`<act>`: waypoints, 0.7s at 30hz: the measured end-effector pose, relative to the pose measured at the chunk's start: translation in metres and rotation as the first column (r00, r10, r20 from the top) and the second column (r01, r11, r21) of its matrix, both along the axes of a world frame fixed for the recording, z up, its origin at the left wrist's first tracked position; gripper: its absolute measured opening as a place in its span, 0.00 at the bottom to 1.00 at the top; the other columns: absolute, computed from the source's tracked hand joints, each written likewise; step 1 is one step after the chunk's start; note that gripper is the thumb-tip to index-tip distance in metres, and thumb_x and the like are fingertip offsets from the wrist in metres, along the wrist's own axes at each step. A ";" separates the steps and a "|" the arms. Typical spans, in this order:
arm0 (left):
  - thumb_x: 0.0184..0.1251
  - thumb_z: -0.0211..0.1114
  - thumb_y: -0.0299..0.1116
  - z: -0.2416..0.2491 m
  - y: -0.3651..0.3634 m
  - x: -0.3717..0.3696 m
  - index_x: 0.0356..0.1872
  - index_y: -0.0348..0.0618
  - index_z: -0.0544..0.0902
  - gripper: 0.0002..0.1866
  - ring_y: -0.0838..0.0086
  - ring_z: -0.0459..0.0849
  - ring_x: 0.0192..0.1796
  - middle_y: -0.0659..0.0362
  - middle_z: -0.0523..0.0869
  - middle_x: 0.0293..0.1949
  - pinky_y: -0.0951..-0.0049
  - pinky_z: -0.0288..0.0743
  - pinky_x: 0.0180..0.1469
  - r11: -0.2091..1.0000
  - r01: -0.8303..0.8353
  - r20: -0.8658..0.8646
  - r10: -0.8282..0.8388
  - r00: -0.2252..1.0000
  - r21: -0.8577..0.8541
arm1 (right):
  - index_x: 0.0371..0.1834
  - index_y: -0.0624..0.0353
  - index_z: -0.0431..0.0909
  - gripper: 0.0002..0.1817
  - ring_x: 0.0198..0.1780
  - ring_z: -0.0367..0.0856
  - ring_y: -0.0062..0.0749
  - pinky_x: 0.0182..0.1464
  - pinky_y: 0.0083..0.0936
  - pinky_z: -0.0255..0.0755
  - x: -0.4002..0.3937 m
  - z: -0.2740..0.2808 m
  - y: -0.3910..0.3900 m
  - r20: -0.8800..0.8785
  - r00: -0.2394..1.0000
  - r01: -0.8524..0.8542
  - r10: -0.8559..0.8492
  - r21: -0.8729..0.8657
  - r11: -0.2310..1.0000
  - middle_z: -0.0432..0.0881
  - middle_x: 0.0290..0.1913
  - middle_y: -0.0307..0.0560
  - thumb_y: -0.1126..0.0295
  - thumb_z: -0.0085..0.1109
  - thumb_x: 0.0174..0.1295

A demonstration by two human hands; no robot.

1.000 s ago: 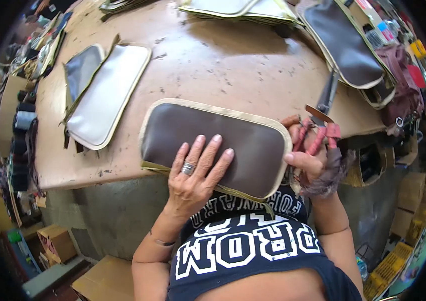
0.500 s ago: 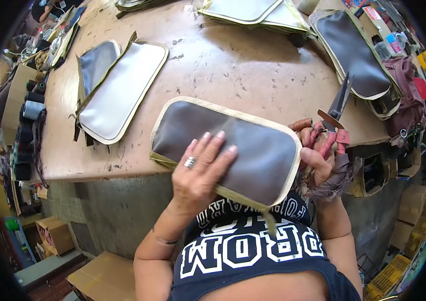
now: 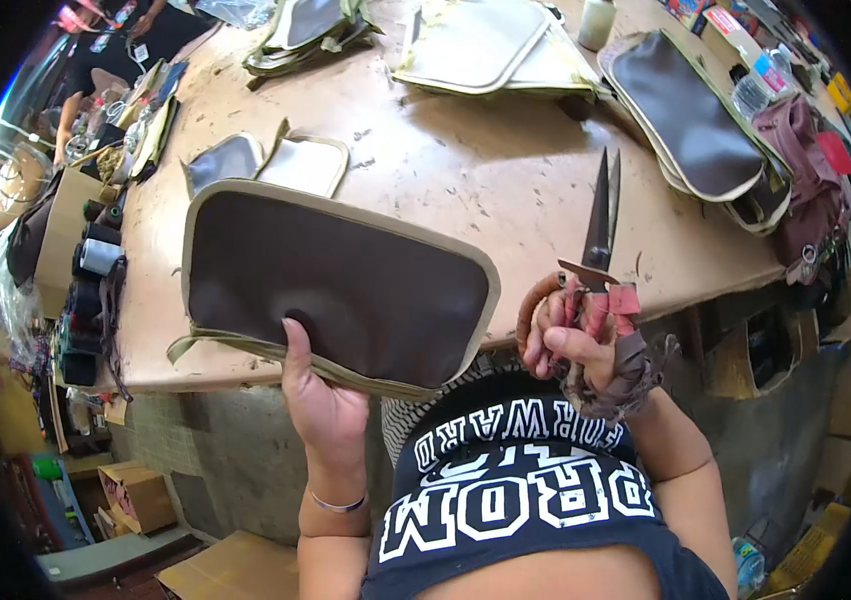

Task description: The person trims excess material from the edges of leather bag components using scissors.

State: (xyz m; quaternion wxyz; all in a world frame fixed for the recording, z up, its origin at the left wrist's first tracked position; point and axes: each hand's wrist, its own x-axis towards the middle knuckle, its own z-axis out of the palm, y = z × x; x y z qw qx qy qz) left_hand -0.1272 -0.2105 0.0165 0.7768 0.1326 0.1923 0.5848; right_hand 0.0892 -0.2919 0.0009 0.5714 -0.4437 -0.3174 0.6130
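Note:
My left hand grips the lower edge of a dark brown leatherette panel, thumb on its face and fingers hidden behind. The panel has rounded corners, a beige border and olive fabric along its lower edge, and it is raised at a tilt above the table's front. To its right, my right hand is closed around the red-wrapped handles of a pair of scissors, whose blades point up and away, slightly apart. Dark cloth is wound around that hand's wrist.
White and dark panels lie behind the held one on the worn table. Stacked panels and a dark panel pile sit farther back. Thread spools line the left edge. Another person is at the far left.
The panel has been lifted and moved left, and my left hand has gone from lying flat on it to gripping its lower edge. My right hand with the scissors has moved left, off the panel.

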 end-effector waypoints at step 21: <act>0.59 0.51 0.35 -0.012 -0.003 0.000 0.46 0.38 0.69 0.16 0.63 0.69 0.52 0.51 0.72 0.48 0.58 0.62 0.55 0.992 0.031 0.038 -0.027 0.999 -0.120 | 0.23 0.59 0.62 0.08 0.22 0.72 0.23 0.24 0.16 0.67 -0.006 0.001 0.000 -0.041 0.999 -0.004 0.005 0.022 1.000 0.70 0.20 0.44 0.73 0.52 0.48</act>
